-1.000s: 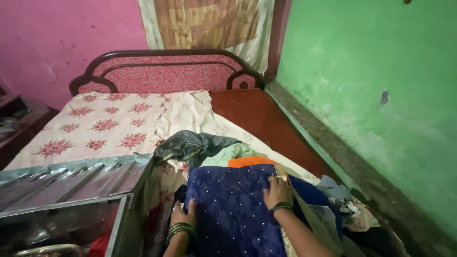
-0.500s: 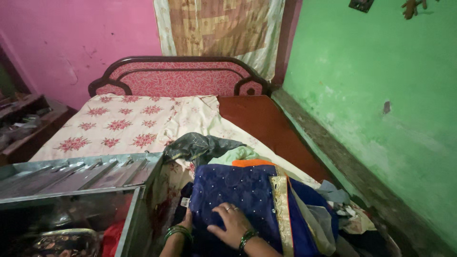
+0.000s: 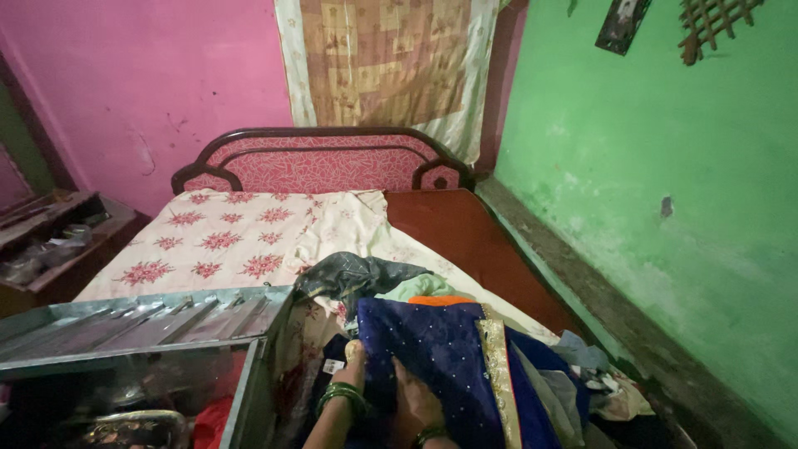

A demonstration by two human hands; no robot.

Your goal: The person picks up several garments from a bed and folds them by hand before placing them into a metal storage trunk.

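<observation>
At the bottom edge, both hands work at a dark blue cloth with small white dots and a gold-embroidered border (image 3: 436, 353), which sits on top of a heap of clothes at the near end of the bed. The left hand (image 3: 353, 359), wearing green bangles at the wrist, is closed on the cloth's left edge, with its thumb showing above the fold. The right hand (image 3: 416, 399), also with a green bangle, lies fingers curled against the blue cloth just beside the left one; whether it pinches the fabric or only presses on it cannot be told. Under the blue cloth lie an orange piece of fabric (image 3: 440, 300), a pale green garment (image 3: 413, 287) and a dark grey-green shiny cloth (image 3: 353, 274), with more crumpled clothing (image 3: 594, 374) spilling to the right. To the left stands an open grey metal trunk (image 3: 141, 324) with a ribbed lid. Beyond the heap stretches a cream bedsheet with red flower prints (image 3: 224, 241), leaving bare the brown wooden bed board (image 3: 461, 241) on the right. Farther back rises a dark wooden headboard with red patterned panel (image 3: 320, 162), then the pink wall (image 3: 141, 75), the green wall (image 3: 665, 150) and a patchwork curtain (image 3: 386, 62).
</observation>
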